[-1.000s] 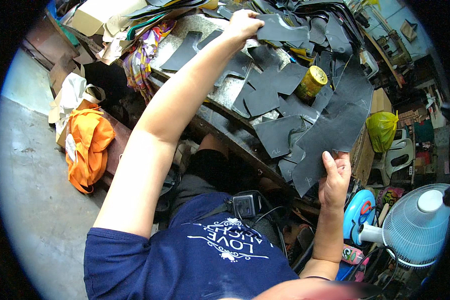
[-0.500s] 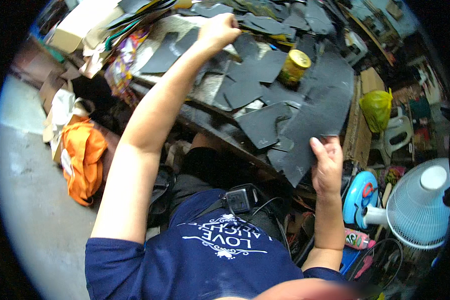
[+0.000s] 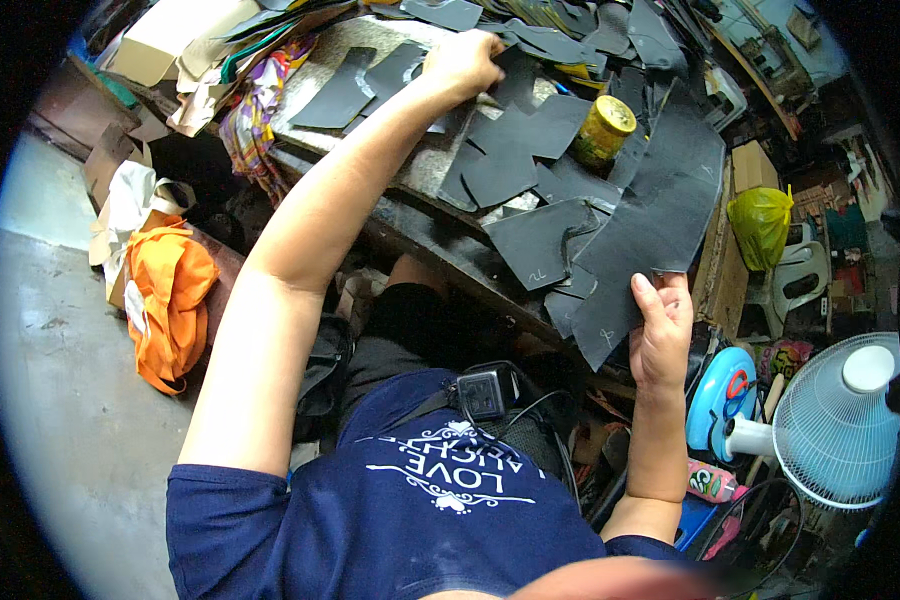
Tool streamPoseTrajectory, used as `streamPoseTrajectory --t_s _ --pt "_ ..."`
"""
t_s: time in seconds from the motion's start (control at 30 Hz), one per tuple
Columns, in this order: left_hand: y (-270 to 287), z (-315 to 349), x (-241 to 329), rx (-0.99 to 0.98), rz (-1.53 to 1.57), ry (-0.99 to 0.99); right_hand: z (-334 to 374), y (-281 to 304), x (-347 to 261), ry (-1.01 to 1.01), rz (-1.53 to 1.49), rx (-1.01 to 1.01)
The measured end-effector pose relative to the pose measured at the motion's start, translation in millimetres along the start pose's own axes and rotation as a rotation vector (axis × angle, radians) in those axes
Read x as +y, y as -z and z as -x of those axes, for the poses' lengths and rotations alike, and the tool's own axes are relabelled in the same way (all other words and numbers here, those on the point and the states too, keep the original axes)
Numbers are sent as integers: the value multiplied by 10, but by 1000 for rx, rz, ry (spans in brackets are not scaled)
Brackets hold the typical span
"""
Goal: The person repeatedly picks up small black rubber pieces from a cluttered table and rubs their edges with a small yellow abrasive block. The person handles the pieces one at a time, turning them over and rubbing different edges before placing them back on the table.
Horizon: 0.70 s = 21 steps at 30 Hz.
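My right hand (image 3: 662,335) pinches the near right edge of a large dark grey sheet (image 3: 660,215) between thumb and fingers. The sheet looks like leather or a synthetic of that sort, and faint pale marks show on it. At the table's far side my left hand (image 3: 465,65) is closed, its fingers curled down by a small dark cut piece (image 3: 516,80). What those fingers hold, if anything, is hidden. Several flat cut pieces overlap between the hands, among them a notched piece (image 3: 530,245) with a pale mark. A yellow jar (image 3: 604,130) stands upright beside the large sheet.
Stacks of cut pieces (image 3: 550,42) line the table's far edge. A patterned cloth (image 3: 253,120) hangs at its left corner, and an orange bag (image 3: 168,305) sits below. To the right are a yellow plastic bag (image 3: 760,225), a white fan (image 3: 835,420) and a pink bottle (image 3: 712,482).
The whole view has shifted slightly. My left hand's fingers look a little less tightly curled. My right hand stays at the large sheet's edge.
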<state>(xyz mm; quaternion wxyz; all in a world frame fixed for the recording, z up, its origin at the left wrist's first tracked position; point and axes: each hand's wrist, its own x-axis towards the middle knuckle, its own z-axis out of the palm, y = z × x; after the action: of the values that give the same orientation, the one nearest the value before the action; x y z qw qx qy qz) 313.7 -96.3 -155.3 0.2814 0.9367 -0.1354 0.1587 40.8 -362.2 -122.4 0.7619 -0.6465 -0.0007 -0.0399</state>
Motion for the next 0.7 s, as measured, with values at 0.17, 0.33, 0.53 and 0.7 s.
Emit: streamPoseTrajectory --t_s 0.17,0.33,0.53,0.7 --pt "68 -167 -44 465 547 -152 -15 1 31 -5 22 -5" --pt "399 -126 32 423 863 -142 -54 20 61 -2 81 -3" --pt "772 148 317 -173 1122 -107 -88 -35 15 -112 80 -112" --pt "719 125 389 -236 1066 -117 -157 -114 -22 -84 153 -175"
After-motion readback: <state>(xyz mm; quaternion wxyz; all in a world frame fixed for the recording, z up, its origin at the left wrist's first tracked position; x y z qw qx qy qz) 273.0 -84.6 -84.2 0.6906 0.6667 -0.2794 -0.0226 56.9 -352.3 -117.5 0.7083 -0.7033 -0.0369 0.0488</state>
